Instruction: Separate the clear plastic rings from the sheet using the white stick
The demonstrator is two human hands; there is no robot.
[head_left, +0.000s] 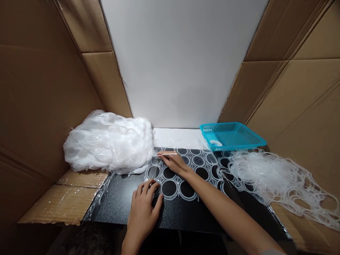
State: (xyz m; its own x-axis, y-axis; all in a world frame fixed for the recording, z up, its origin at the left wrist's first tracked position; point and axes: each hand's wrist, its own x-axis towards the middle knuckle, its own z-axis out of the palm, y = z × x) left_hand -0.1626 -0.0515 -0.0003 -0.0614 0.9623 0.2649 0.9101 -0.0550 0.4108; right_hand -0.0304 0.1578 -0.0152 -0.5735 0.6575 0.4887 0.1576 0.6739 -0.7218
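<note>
A translucent sheet of joined rings lies flat on the black table top. My left hand rests palm down with its fingers spread, the fingertips at the sheet's near left corner. In my right hand is a thin white pen-like stick, pinched between the fingers and held nearly level. Its tip points left, over the rings at the sheet's far left part. Whether the tip touches the sheet I cannot tell. The right forearm crosses above the sheet's near right part and hides some rings.
A large heap of white ring sheets stands at the left. At the back right sits a blue plastic basket with a few white rings in it. Tangled ring netting spreads on the right. Cardboard walls flank both sides.
</note>
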